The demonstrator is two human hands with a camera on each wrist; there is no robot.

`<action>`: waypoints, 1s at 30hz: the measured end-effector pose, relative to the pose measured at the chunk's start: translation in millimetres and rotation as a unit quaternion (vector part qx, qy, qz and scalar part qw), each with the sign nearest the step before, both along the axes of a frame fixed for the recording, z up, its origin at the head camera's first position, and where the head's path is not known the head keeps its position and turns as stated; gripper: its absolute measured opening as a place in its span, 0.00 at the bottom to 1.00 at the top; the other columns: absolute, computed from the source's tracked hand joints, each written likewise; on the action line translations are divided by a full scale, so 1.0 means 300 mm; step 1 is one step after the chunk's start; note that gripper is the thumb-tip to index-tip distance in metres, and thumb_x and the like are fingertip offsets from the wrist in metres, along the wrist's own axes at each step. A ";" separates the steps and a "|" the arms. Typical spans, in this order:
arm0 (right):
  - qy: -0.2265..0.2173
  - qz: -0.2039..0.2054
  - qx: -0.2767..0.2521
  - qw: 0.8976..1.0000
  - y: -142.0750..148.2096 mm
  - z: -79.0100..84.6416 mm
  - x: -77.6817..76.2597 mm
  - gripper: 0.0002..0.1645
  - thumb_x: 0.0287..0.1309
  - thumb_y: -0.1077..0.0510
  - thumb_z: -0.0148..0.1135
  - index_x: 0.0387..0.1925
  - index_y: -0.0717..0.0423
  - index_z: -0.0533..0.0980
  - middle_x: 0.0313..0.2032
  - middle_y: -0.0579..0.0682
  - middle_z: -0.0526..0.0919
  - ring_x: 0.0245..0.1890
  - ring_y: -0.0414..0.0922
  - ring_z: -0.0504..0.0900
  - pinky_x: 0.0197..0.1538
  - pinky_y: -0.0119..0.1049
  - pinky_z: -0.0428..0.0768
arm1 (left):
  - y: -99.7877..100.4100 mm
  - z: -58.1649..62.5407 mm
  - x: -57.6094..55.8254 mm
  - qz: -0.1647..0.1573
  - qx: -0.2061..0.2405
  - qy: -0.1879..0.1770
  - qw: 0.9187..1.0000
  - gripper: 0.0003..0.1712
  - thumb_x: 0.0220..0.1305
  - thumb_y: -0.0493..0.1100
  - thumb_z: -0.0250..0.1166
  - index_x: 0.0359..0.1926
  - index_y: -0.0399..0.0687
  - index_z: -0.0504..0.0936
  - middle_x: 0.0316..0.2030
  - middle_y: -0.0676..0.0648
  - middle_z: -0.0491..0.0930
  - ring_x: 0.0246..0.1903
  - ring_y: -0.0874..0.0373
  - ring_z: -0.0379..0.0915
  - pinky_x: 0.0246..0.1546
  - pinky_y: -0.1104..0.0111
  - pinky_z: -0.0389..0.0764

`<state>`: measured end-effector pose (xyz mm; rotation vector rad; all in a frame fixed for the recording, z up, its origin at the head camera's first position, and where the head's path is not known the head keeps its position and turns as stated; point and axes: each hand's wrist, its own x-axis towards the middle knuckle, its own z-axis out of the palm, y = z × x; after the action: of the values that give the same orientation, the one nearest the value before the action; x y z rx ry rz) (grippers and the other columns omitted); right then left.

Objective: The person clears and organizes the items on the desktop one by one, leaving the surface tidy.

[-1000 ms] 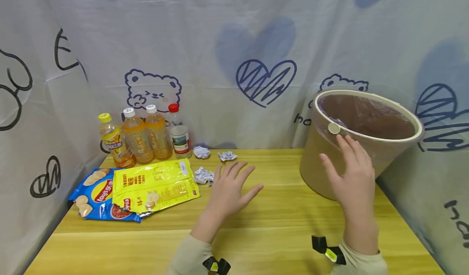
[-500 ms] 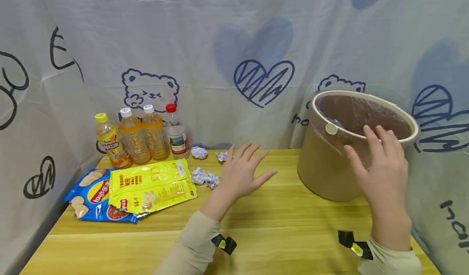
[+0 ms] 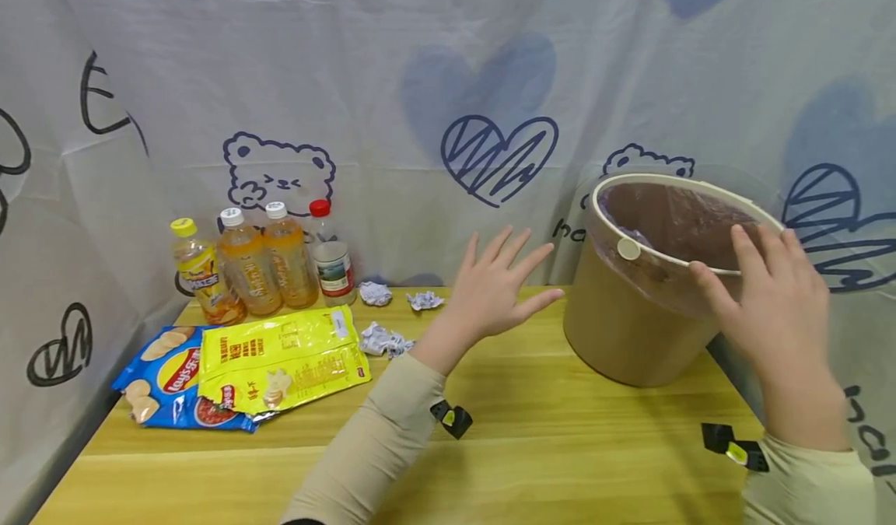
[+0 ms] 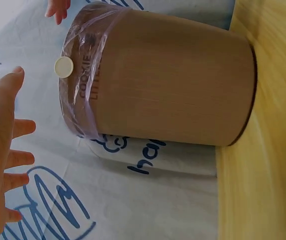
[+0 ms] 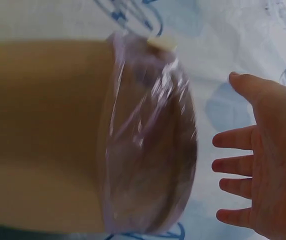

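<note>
Bin [image 3: 630,330], in the head view, hides partly behind the right hand [image 3: 780,319].

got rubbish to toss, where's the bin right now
In the head view, the bin stands at the right of the table, just beyond the right hand, with the left hand to its left.

The tabletop [image 3: 553,470] carries four bottles [image 3: 253,272], crumpled paper [image 3: 376,294], a bin [image 3: 630,330], and a yellow bag [image 3: 287,358] overlapping a blue bag [image 3: 157,373].
</note>
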<state>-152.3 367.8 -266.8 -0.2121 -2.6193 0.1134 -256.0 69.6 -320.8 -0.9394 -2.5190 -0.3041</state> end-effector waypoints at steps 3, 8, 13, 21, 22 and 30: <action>-0.028 -0.010 -0.002 1.000 0.042 0.009 -0.024 0.50 0.69 0.28 0.32 0.75 0.59 0.46 0.75 0.67 0.44 0.76 0.63 0.36 0.69 0.69 0.45 | 0.032 0.029 -0.025 -0.003 -0.011 0.003 1.000 0.40 0.65 0.76 0.42 0.75 0.73 0.53 0.76 0.53 0.52 0.77 0.52 0.41 0.73 0.41 0.41; -0.064 -0.010 -0.009 0.998 0.117 0.024 -0.062 0.52 0.68 0.26 0.28 0.76 0.59 0.42 0.75 0.69 0.38 0.76 0.65 0.33 0.68 0.70 0.42 | 0.088 0.071 -0.070 -0.001 -0.036 0.011 0.999 0.41 0.65 0.77 0.39 0.75 0.74 0.50 0.77 0.53 0.49 0.78 0.54 0.36 0.73 0.42 0.39; -0.088 -0.003 -0.017 0.996 0.178 0.041 -0.094 0.53 0.67 0.25 0.27 0.76 0.60 0.42 0.74 0.72 0.37 0.75 0.67 0.33 0.67 0.71 0.43 | 0.147 0.108 -0.119 0.002 -0.050 -0.002 0.999 0.41 0.65 0.77 0.36 0.75 0.75 0.47 0.78 0.53 0.44 0.78 0.55 0.34 0.73 0.42 0.39; -0.144 0.003 -0.025 0.989 0.262 0.068 -0.144 0.56 0.66 0.25 0.26 0.75 0.65 0.38 0.72 0.77 0.35 0.73 0.71 0.32 0.66 0.73 0.43 | 0.243 0.154 -0.184 0.006 -0.059 -0.056 0.997 0.42 0.65 0.78 0.32 0.75 0.77 0.36 0.78 0.56 0.35 0.78 0.57 0.27 0.74 0.45 0.32; -0.152 0.006 -0.030 0.988 0.273 0.069 -0.150 0.56 0.66 0.25 0.26 0.75 0.65 0.37 0.71 0.77 0.34 0.73 0.71 0.31 0.65 0.73 0.42 | 0.255 0.158 -0.192 0.007 -0.059 -0.062 0.996 0.42 0.65 0.78 0.31 0.75 0.78 0.34 0.78 0.57 0.35 0.78 0.57 0.27 0.74 0.45 0.32; -0.209 0.039 -0.092 0.973 0.332 0.063 -0.189 0.54 0.68 0.28 0.28 0.74 0.64 0.31 0.69 0.79 0.27 0.71 0.74 0.26 0.62 0.77 0.40 | 0.333 0.164 -0.247 0.005 -0.040 -0.121 0.992 0.41 0.65 0.78 0.28 0.76 0.77 0.37 0.78 0.57 0.38 0.78 0.58 0.27 0.74 0.43 0.33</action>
<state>-209.1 467.4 -248.0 -0.2171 -3.0390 0.3782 -330.0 169.5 -271.5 -0.9720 -2.7740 -0.3349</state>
